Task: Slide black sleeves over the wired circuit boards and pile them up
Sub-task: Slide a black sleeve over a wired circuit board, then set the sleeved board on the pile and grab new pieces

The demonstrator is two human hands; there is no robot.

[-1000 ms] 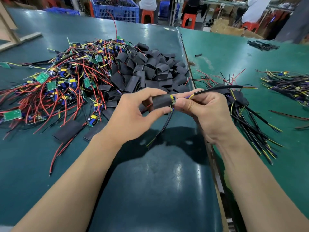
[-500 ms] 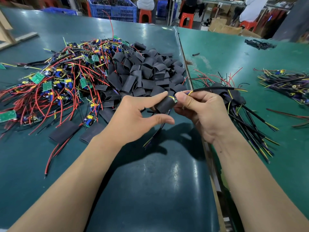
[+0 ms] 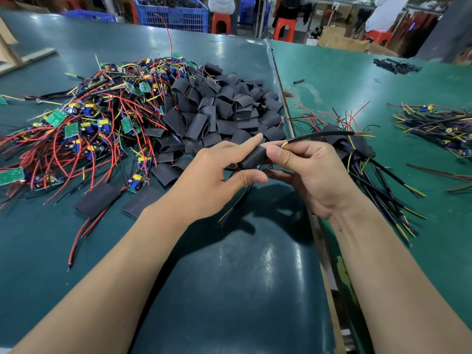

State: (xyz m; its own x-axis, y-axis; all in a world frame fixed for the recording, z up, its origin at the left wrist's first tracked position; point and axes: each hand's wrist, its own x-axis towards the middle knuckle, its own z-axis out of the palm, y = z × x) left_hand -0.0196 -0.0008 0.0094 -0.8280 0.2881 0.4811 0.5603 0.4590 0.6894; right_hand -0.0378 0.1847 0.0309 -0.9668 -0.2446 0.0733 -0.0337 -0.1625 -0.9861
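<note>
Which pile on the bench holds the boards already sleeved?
The pile just behind the right hand: black sleeves with black leads fanning out. The big left heap shows bare green boards; the middle heap is empty sleeves.

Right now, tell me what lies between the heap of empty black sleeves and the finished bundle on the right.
In the head view, the table seam runs between the sleeve heap and the finished bundle; nearer, both hands hold a sleeved board.

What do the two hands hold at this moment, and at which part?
Both hold one sleeved board: the left hand pinches the black sleeve at its near end; the right hand pinches its black cable beside the sleeve's mouth.
</note>
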